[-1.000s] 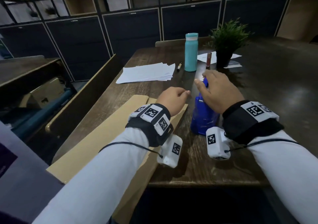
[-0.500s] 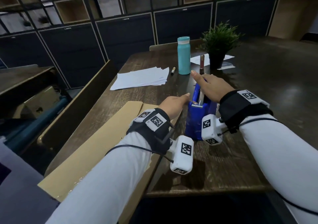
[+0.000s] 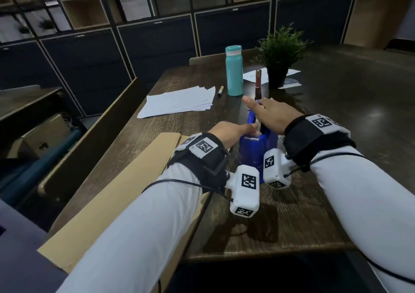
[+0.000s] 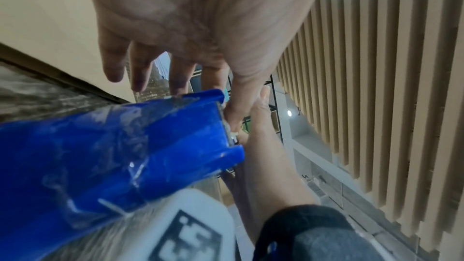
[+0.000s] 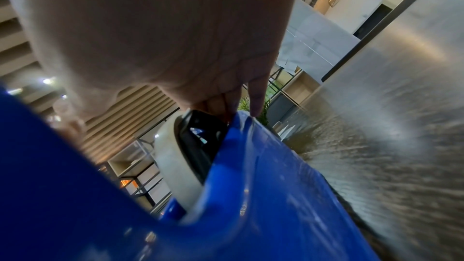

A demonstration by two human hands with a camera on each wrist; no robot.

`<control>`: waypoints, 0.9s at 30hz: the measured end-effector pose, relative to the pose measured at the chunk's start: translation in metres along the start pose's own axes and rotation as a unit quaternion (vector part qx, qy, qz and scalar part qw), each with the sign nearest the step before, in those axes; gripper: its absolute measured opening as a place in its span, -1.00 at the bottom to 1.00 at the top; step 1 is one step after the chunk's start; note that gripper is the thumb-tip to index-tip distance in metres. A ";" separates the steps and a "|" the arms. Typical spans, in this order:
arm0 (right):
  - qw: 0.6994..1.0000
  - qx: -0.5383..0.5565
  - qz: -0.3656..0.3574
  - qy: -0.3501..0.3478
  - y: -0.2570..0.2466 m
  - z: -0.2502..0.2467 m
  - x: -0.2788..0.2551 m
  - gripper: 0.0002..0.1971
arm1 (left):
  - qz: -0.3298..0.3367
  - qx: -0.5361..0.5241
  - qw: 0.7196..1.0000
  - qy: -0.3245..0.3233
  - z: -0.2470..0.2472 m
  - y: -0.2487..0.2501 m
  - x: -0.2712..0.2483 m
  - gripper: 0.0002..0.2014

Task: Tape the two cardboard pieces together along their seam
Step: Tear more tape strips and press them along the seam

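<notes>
A blue tape dispenser (image 3: 251, 151) stands on the dark wooden table (image 3: 292, 214), just right of the cardboard. My right hand (image 3: 262, 108) lies flat on top of it, fingers extended over the far end and thumb pointing out. In the right wrist view its fingertips (image 5: 253, 106) touch the dispenser's rim (image 5: 251, 166) beside the white tape roll (image 5: 170, 158). My left hand (image 3: 244, 130) is at the cutter end. Its thumb (image 4: 236, 114) touches the cutter edge of the dispenser (image 4: 125, 146) and the other fingers hang loosely. One long cardboard piece (image 3: 125, 191) lies under my left forearm; the second (image 3: 184, 138) shows only as a sliver.
Farther back on the table are a stack of white paper (image 3: 177, 101), a pen (image 3: 220, 90), a teal bottle (image 3: 234, 70), a small reddish tube (image 3: 258, 78) and a potted plant (image 3: 278, 67). A bench back (image 3: 94, 135) runs along the table's left side.
My left hand moved from over the cardboard to the dispenser's cutter end. My right hand flattened out on the dispenser's top. The view shifted slightly.
</notes>
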State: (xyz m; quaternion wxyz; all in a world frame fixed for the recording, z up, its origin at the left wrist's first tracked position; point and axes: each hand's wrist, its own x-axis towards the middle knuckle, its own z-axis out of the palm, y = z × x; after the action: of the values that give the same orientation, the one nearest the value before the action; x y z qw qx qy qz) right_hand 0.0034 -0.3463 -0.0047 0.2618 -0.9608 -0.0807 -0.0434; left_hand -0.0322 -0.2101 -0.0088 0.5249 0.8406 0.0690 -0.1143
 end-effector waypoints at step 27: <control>0.998 -0.044 0.026 -0.037 0.000 -0.003 0.009 0.02 | 0.009 -0.097 0.993 -0.066 -0.009 -0.031 -0.030 -0.87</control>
State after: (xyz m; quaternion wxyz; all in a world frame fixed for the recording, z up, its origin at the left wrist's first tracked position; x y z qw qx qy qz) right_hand 0.0120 -0.3468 -0.0012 0.2167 -0.9742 -0.0630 -0.0047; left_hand -0.0675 -0.1881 -0.0239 0.6086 0.7768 0.0370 -0.1576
